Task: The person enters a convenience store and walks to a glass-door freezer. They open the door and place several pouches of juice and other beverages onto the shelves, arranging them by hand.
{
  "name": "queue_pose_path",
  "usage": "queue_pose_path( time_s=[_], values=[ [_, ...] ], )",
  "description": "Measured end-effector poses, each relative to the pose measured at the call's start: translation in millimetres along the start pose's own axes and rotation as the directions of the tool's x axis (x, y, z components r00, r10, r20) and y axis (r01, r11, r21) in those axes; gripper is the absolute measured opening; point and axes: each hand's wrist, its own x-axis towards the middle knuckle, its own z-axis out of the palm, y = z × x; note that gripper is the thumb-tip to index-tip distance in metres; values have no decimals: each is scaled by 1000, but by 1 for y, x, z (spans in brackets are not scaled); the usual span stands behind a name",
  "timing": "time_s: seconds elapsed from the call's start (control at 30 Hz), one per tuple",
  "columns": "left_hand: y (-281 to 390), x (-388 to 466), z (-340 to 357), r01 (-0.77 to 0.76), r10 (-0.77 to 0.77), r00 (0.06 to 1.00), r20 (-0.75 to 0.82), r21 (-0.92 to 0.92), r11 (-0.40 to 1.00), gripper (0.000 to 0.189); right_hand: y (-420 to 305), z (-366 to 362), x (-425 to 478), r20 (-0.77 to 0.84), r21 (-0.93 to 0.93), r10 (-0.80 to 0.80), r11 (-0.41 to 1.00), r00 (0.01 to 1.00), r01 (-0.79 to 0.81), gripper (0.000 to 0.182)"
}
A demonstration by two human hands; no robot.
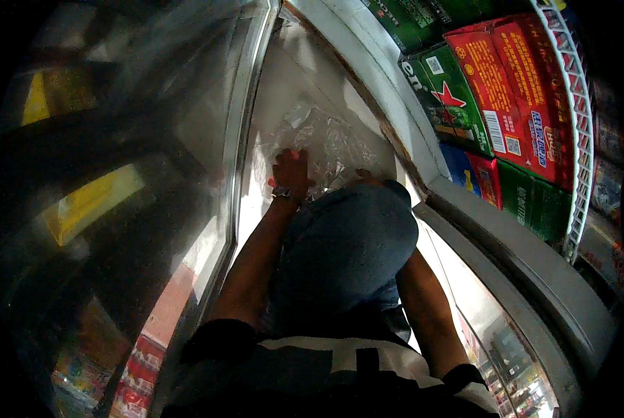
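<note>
A crumpled sheet or bag of clear plastic lies on the pale tiled floor in front of my bent knee. My left hand, back upward, is at the plastic's left edge, with a band on the wrist. Bits of red show around its fingers, too small to identify. Beyond the knee, only part of my right hand can be seen, low beside the plastic. My dark trouser leg hides the rest of it. Whether either hand grips the plastic is unclear.
At left stands a metal-framed glass door with reflections. On the right is a cooler's raised sill. Above it, green beer cartons and red cartons are stacked behind a white wire rack.
</note>
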Motion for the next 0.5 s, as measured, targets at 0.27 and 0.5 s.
queue_pose_path(
  time_s=[0.27,0.5],
  values=[
    [-51,29,8,44,-171,943,-286,-401,915,41,38,16,21,26,187,-55,981,998,49,33],
    [1,9,-149,-205,-309,948,-75,-888,-412,39,-96,-65,16,0,525,-133,844,991,113,39]
  ],
)
